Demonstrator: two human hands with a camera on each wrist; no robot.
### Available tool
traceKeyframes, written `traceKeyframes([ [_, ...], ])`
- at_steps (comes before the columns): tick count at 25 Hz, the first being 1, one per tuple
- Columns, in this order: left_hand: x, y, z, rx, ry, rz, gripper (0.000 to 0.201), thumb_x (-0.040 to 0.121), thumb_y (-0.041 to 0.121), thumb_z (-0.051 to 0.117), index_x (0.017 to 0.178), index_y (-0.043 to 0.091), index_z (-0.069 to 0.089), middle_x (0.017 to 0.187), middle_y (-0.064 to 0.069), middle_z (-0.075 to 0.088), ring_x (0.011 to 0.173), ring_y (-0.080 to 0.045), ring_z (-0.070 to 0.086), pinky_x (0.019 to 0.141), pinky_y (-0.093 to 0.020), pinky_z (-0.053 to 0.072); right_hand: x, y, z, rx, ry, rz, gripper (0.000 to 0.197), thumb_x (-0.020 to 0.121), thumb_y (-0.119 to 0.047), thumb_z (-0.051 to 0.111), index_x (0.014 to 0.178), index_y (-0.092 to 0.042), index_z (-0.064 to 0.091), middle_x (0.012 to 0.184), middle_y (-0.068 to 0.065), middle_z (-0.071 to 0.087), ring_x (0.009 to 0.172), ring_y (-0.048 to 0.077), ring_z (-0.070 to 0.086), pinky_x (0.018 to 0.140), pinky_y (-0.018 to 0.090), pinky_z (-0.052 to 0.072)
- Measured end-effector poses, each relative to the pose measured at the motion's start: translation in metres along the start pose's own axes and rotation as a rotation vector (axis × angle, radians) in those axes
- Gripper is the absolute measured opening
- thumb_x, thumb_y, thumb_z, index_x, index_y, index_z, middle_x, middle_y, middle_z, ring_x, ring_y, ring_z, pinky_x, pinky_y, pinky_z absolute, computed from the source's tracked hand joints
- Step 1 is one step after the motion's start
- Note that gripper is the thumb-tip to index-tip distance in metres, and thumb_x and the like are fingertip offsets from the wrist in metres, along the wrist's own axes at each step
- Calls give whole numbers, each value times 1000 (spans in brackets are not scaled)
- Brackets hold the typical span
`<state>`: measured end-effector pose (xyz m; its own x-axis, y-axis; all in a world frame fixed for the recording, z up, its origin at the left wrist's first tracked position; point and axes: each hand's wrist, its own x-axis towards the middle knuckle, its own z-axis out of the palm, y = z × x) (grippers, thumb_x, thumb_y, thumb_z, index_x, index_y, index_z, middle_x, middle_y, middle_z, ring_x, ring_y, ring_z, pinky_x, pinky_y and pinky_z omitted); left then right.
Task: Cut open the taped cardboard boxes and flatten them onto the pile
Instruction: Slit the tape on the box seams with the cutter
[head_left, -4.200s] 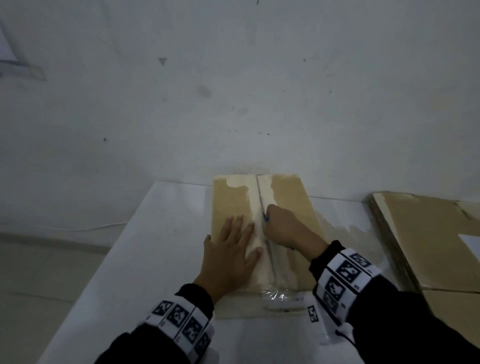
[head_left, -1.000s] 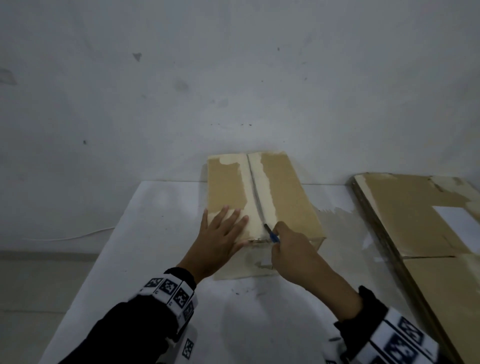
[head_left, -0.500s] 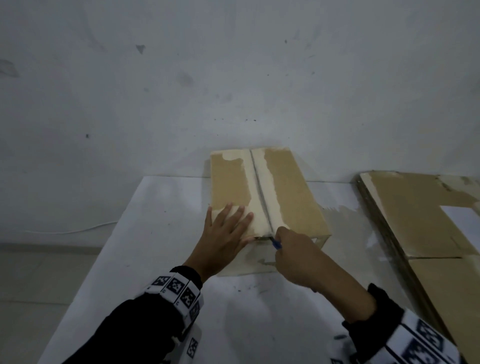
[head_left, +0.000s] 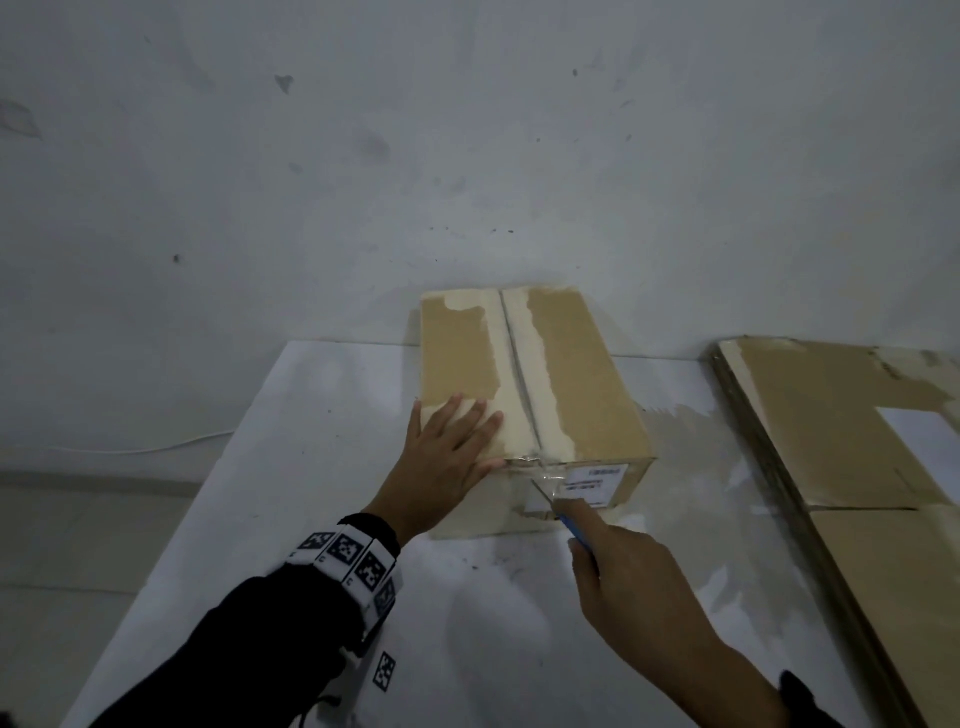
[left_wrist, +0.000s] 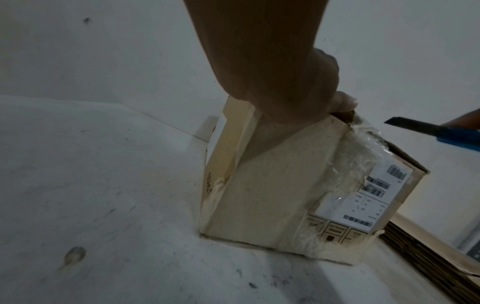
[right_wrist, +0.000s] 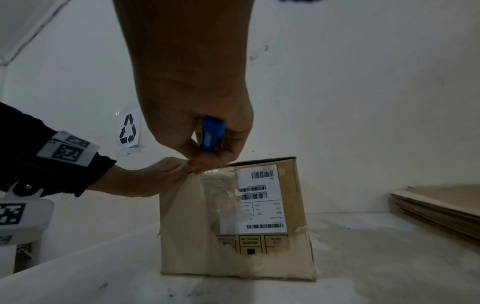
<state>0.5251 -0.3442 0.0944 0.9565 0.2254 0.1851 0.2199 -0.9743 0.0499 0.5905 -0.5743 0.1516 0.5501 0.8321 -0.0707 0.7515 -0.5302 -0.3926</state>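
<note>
A brown cardboard box (head_left: 576, 384) stands on the white table (head_left: 311, 467), its top seam slit along the middle. Clear tape (left_wrist: 355, 164) still hangs over its near end beside a white shipping label (right_wrist: 262, 201). My left hand (head_left: 447, 457) lies flat with straight fingers on the box's near left top. My right hand (head_left: 623, 577) grips a blue utility knife (right_wrist: 210, 135). The knife's blade (left_wrist: 405, 125) points at the tape on the near face, just below the top edge. A pile of flattened cardboard (head_left: 857, 467) lies to the right.
A pale wall (head_left: 467, 156) rises directly behind the box; a recycling sticker (right_wrist: 128, 129) is stuck on it. The table's left edge (head_left: 208, 493) drops to the floor. Bare tabletop lies between the box and the pile.
My right hand drew the knife along the top seam toward me, then off the near edge and down onto the front face. My left hand stayed pressed on the box top.
</note>
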Motion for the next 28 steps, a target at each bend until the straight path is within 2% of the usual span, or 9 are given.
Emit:
traceKeyframes([
  [3, -1, 0, 1, -1, 6, 1, 56, 102, 49, 8, 138, 18, 38, 139, -10, 51, 130, -33, 45, 98, -65, 37, 5, -1, 7, 2, 15, -68, 42, 97, -22, 45, 137, -36, 41, 99, 2, 68, 83, 19, 63, 66, 30, 50],
  [5, -1, -1, 1, 4, 2, 0, 57, 101, 49, 8, 139, 18, 37, 140, -9, 50, 131, -33, 44, 98, -65, 37, 14, -1, 9, -47, 32, -58, 44, 97, -19, 45, 138, -33, 41, 102, 6, 67, 87, 23, 64, 70, 33, 53],
  [10, -1, -1, 2, 4, 16, -5, 56, 102, 48, 9, 139, 18, 38, 140, -9, 50, 131, -32, 45, 98, -64, 38, 27, -5, 8, -137, 23, -35, 56, 94, -9, 44, 143, -34, 33, 100, 6, 63, 84, 25, 62, 64, 29, 44],
  [14, 0, 1, 1, 5, 19, -10, 57, 102, 49, 9, 138, 17, 40, 139, -9, 51, 130, -33, 47, 97, -64, 37, 37, -10, 10, -204, 18, 13, 67, 90, -1, 41, 147, -32, 23, 106, 8, 60, 88, 26, 61, 63, 28, 38],
  [18, -1, 1, 1, 15, 16, -8, 56, 102, 48, 9, 138, 18, 40, 140, -9, 51, 130, -32, 46, 98, -63, 36, 25, -7, 7, -211, -4, 30, 70, 90, 0, 41, 148, -33, 21, 103, 8, 59, 84, 25, 61, 64, 29, 42],
  [21, 0, 0, 0, -37, 35, -14, 55, 102, 49, 11, 139, 19, 38, 141, -7, 50, 132, -31, 44, 100, -63, 34, 36, -7, 9, -196, 13, 58, 67, 90, 0, 40, 147, -31, 23, 103, 8, 59, 87, 26, 60, 63, 29, 40],
  [24, -1, 1, -2, -58, 28, -36, 54, 102, 50, 10, 140, 21, 37, 140, -7, 50, 133, -29, 42, 99, -64, 37, 35, -2, 11, -156, 52, 58, 61, 91, -5, 42, 144, -32, 27, 102, 6, 61, 86, 26, 61, 66, 32, 46],
  [26, 0, 1, -4, -55, 24, -27, 53, 101, 51, 8, 144, 28, 30, 142, -8, 48, 134, -31, 39, 98, -65, 36, 25, 9, 6, -109, 100, 74, 54, 93, -10, 42, 142, -32, 34, 93, 5, 62, 78, 24, 62, 64, 32, 49],
  [28, -1, 3, -8, -21, 5, 16, 49, 100, 54, 8, 145, 41, 24, 143, -10, 45, 136, -35, 36, 102, -68, 29, 18, 23, -1, -49, 177, 96, 45, 96, -15, 44, 139, -29, 42, 78, 3, 60, 64, 22, 59, 56, 33, 49],
])
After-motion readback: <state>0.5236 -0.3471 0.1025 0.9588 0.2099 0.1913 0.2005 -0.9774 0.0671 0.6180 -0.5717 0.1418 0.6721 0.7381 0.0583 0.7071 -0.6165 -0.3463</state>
